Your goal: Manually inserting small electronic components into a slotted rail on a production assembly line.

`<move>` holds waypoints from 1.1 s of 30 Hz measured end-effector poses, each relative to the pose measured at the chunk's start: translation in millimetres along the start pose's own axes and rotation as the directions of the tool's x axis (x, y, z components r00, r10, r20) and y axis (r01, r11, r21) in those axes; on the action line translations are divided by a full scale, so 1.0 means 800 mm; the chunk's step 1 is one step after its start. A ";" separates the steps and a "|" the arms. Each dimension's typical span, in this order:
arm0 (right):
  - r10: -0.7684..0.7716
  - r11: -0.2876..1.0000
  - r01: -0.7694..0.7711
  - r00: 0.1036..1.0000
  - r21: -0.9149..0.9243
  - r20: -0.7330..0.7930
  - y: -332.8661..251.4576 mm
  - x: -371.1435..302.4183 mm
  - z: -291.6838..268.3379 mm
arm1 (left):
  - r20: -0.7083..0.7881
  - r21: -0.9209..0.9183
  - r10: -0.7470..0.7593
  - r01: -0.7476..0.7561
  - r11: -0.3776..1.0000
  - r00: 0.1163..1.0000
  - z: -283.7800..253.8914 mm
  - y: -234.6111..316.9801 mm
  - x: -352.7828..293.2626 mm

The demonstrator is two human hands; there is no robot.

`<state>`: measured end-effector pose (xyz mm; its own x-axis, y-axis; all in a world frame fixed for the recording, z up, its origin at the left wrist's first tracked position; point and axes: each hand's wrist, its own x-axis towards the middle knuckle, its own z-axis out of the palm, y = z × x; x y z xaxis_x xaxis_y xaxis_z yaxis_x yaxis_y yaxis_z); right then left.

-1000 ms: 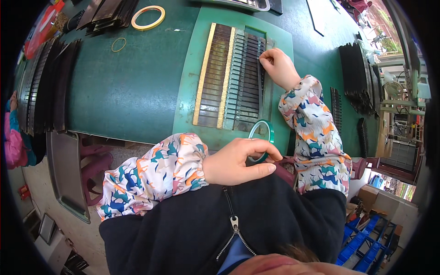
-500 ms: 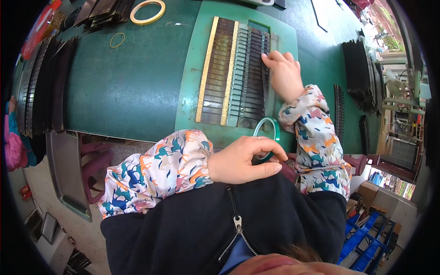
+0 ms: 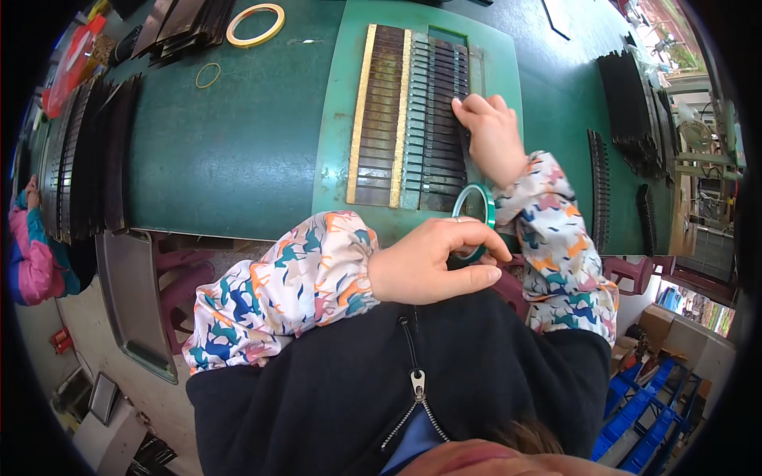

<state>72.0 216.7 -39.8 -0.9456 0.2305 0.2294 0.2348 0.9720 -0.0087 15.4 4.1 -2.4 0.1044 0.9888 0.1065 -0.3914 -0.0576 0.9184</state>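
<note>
1. I look down on a dark green surface (image 3: 230, 151) with a lighter green mat (image 3: 337, 119) lying across its middle.
2. On the mat lies a row of narrow dark strips (image 3: 432, 119) packed side by side, crossed by two yellowish bars (image 3: 361, 111).
3. My right hand (image 3: 488, 135) rests on the right end of the strips, its fingers flat and pressed together against them; its grip encloses nothing that I can see.
4. My left hand (image 3: 432, 262) sits at the near edge of the surface, its grip curled around a green tape roll (image 3: 475, 210), thumb below and fingers over the ring's lower part.
5. The tape roll stands just beside the right wrist, touching or nearly touching the near end of the strips; I cannot tell which.
6. Far left, a yellow tape ring (image 3: 254, 24) and a thin rubber band (image 3: 209, 75) lie on the surface, well apart from both hands.
7. Stacks of dark strips (image 3: 83, 151) line the left edge, and more stacks (image 3: 627, 87) stand at the right.
8. Another person in a pink sleeve (image 3: 32, 254) is at the far left.
</note>
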 end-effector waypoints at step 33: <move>-0.054 0.993 0.054 0.999 0.103 0.002 -0.039 -0.047 -0.027 | 0.055 -0.127 -0.171 0.177 0.976 0.984 0.023 -0.004 -0.020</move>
<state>105.0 176.5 -27.3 -0.9575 0.1773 0.2277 0.1591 0.9826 -0.0961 32.0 -13.9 0.1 0.2201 0.9750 -0.0314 -0.4798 0.1362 0.8667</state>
